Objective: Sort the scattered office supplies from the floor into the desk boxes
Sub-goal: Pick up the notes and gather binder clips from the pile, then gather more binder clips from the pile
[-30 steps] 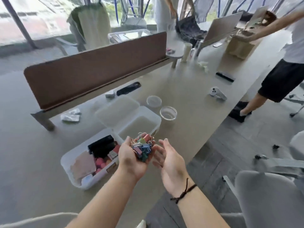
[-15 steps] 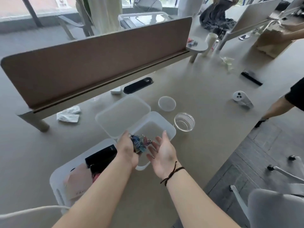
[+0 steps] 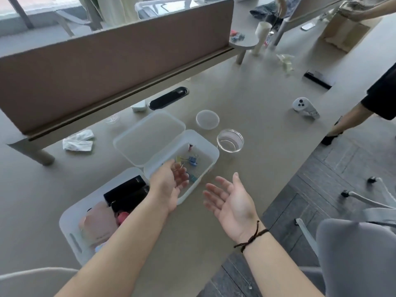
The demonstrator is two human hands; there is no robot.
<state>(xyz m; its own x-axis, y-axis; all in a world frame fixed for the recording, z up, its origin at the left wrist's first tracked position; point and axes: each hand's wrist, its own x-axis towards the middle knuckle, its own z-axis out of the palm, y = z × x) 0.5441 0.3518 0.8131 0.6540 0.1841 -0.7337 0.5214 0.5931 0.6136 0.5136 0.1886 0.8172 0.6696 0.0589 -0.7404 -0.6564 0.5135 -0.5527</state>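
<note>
A person's left hand (image 3: 171,181) hangs with fingers spread and released over the near end of a translucent lidded box (image 3: 205,151) on a desk (image 3: 257,99), where coloured binder clips (image 3: 191,160) lie loose inside. The right hand (image 3: 232,200), just right of the box, is palm-up, fingers relaxed and holding nothing. Left of the box, an open bin (image 3: 72,239) holds black and pink items. No writing is legible.

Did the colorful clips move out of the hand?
Yes. The colorful binder clips left the left hand and now lie down inside the frosted plastic box on the desk; earlier that hand held them above it.
</note>
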